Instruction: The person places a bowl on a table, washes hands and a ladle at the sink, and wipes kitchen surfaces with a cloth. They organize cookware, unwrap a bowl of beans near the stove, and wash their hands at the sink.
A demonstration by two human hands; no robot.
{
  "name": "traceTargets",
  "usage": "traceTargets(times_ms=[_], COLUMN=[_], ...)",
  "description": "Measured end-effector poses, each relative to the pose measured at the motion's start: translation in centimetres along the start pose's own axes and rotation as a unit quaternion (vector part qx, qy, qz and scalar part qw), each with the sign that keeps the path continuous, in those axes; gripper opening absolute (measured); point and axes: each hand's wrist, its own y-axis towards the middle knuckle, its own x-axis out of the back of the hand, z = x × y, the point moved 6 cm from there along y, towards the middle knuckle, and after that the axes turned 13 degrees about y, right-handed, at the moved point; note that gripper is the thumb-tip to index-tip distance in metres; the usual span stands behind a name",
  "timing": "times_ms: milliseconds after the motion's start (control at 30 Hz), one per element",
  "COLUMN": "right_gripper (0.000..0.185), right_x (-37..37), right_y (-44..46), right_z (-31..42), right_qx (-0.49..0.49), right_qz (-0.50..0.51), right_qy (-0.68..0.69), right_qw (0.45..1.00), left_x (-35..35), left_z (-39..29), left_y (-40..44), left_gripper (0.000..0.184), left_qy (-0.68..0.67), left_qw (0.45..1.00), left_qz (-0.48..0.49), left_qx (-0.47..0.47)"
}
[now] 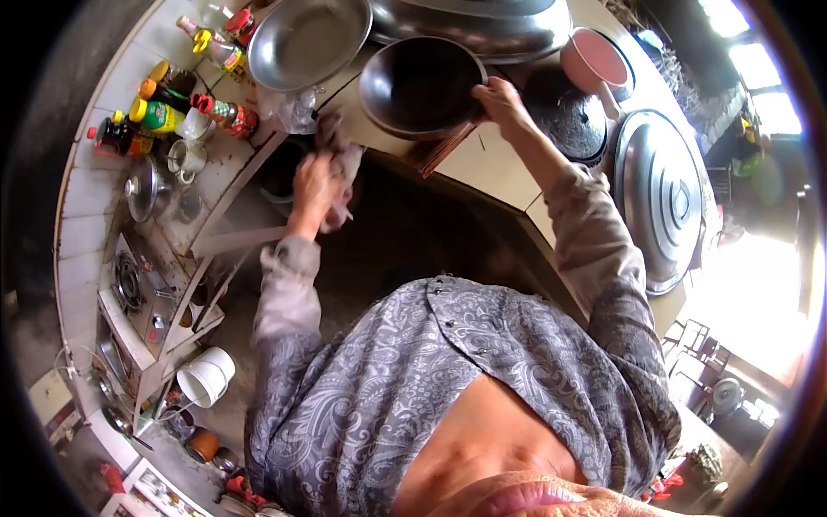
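Note:
A dark round pan (422, 86) sits at the counter's edge, tilted a little, with my right hand (502, 102) closed on its right rim. My left hand (315, 191) is wrapped round a crumpled greyish-pink cloth (342, 164), which hangs over the dark gap left of the pan. Beneath the pan's right side, a bundle of thin brown sticks (445, 151) juts out over the edge. A steel bowl (308, 43) stands behind and left of the pan, beside a clear plastic bag (297, 110).
Several sauce bottles (159, 116) and a white mug (186, 158) stand on the left tiled counter. A large metal lid (662, 200), a pink ladle (594, 59) and a black pot (564, 121) are at the right. A white bucket (206, 377) is low left.

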Motion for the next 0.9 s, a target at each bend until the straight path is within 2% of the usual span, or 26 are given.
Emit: traceTargets(times_ms=[67, 133, 200, 300, 333, 400, 467, 500, 533, 600, 700, 800, 833, 867, 900], right_gripper=[0.032, 0.035, 0.035, 0.038, 0.042, 0.04, 0.034, 0.033, 0.04, 0.041, 0.038, 0.035, 0.037, 0.037, 0.037], right_x=[-1.9, -3.8, -4.9, -6.4, -6.5, -6.8, -5.3, -4.3, -4.0, -3.4, -3.0, -0.1, 1.3, 3.1, 4.7], right_y=[1.4, 1.1, -0.5, 0.5, 0.6, 1.9, 2.6, 0.5, -1.8, -2.4, -4.0, -7.0, -9.0, -11.1, -13.0], right_z=[-0.8, -1.2, 0.3, -2.3, -2.1, -4.0, -3.1, -1.4, 0.4, -1.1, -1.7, -1.3, -0.3, 0.4, 1.2], right_qx=[0.027, -0.027, -0.007, -0.073, -0.022, -0.002, 0.129, 0.16, 0.22, 0.251, 0.297, 0.339, 0.401, 0.437, 0.402], right_qz=[0.01, 0.029, 0.025, 0.027, 0.018, 0.101, 0.178, 0.162, 0.207, 0.243, 0.192, 0.175, 0.17, 0.143, 0.142], right_qy=[-0.126, -0.121, -0.145, -0.102, -0.167, -0.163, -0.352, -0.399, -0.507, -0.618, -0.653, -0.623, -0.617, -0.577, -0.576], right_qw=[0.992, 0.992, 0.989, 0.992, 0.986, 0.981, 0.91, 0.888, 0.807, 0.704, 0.67, 0.683, 0.656, 0.675, 0.698], left_x=[0.9, 1.5, 3.2, 3.3, 3.2, 3.1, 3.1, 3.0, 3.3, 5.6, 10.2, 16.4, 18.5, 19.8, 19.9], left_z=[2.9, 5.1, 5.2, 5.6, 5.5, 5.3, 5.6, 5.6, 5.2, 3.8, 1.2, -4.0, -6.9, -9.7, -12.1], left_y=[-4.2, -8.3, -11.2, -14.4, -14.8, -15.4, -15.6, -15.6, -15.3, -14.1, -11.1, -6.6, -4.6, -2.4, -0.1], left_gripper=[0.034, 0.04, 0.04, 0.038, 0.037, 0.037, 0.036, 0.035, 0.035, 0.035, 0.04, 0.042, 0.041, 0.04, 0.038], left_qy=[-0.078, -0.211, -0.269, -0.321, -0.335, -0.361, -0.368, -0.372, -0.383, -0.401, -0.381, -0.367, -0.345, -0.322, -0.318], left_qw=[0.996, 0.963, 0.941, 0.92, 0.911, 0.894, 0.894, 0.893, 0.888, 0.879, 0.907, 0.925, 0.938, 0.945, 0.942], left_qz=[0.028, 0.069, 0.072, 0.031, 0.033, 0.033, 0.017, 0.008, 0.016, 0.034, 0.007, -0.006, -0.024, -0.041, -0.053], left_qx=[0.045, 0.153, 0.191, 0.224, 0.237, 0.263, 0.256, 0.253, 0.254, 0.256, 0.178, 0.102, 0.038, -0.026, -0.091])
